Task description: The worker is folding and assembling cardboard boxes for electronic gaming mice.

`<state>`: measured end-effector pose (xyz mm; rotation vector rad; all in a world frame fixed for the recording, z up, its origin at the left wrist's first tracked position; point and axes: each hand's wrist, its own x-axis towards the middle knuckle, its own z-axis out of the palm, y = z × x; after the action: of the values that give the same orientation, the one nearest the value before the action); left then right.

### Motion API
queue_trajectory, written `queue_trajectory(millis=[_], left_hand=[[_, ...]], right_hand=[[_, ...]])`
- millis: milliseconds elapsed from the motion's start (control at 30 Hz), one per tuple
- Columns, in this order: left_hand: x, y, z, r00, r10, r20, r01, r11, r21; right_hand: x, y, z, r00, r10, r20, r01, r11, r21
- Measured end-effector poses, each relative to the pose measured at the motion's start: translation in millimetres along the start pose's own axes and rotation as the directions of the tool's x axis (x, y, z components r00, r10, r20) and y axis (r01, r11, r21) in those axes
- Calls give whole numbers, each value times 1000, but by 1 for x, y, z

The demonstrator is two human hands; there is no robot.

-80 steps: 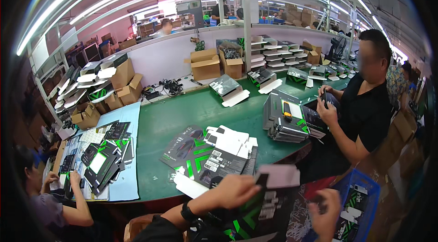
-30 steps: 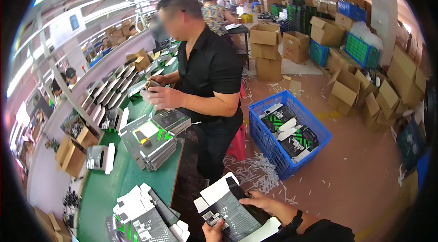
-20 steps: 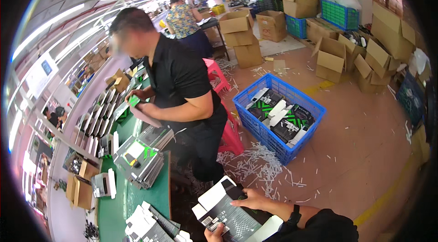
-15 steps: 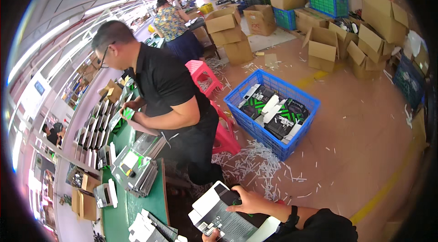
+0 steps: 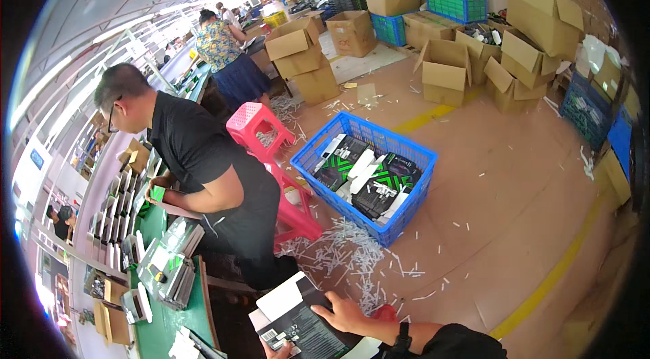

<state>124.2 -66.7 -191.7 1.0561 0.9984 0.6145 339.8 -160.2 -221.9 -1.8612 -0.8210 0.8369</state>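
Note:
At the lower edge I hold a black printed carton (image 5: 305,326) with white inner flaps. My left hand (image 5: 277,349) grips its lower left edge; only the thumb and part of the fingers show. My right hand (image 5: 347,315) grips the carton's right side, with fingers over its dark edge. The right wrist wears a black band. Left of the carton, on the green worktable (image 5: 152,318), lie a stack of flat dark cartons (image 5: 172,267) and, nearer me, more cartons (image 5: 193,345) with white flaps, partly cut off by the rim.
A blue plastic crate (image 5: 399,213) of black-and-green cartons stands on the floor ahead. White paper strips (image 5: 345,257) litter the floor beside pink stools (image 5: 291,203). A co-worker (image 5: 196,169) in black works at the table. Open cardboard boxes (image 5: 443,74) stand at the back right.
The view has turned right, so the surroundings sit farther left. Both hands still hold the carton, which appears lower and farther left. The co-worker keeps handling a piece at the table.

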Motion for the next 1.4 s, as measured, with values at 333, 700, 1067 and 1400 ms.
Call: queue_trajectory(millis=[333,700,1067,1400], left_hand=[[-14,-4,12,964,-19,-266,27,999,23],[29,-59,-36,736,546,-400,-521,835,178],[56,-44,-41,781,466,-416,-512,859,1],[49,-84,-44,834,433,-341,-485,870,-82]], right_hand=[[39,9,8,819,-533,210,496,843,207],[63,-1,64,764,-592,256,517,800,304],[89,-37,66,924,-350,157,289,904,314],[63,-44,74,906,-377,194,331,914,234]])
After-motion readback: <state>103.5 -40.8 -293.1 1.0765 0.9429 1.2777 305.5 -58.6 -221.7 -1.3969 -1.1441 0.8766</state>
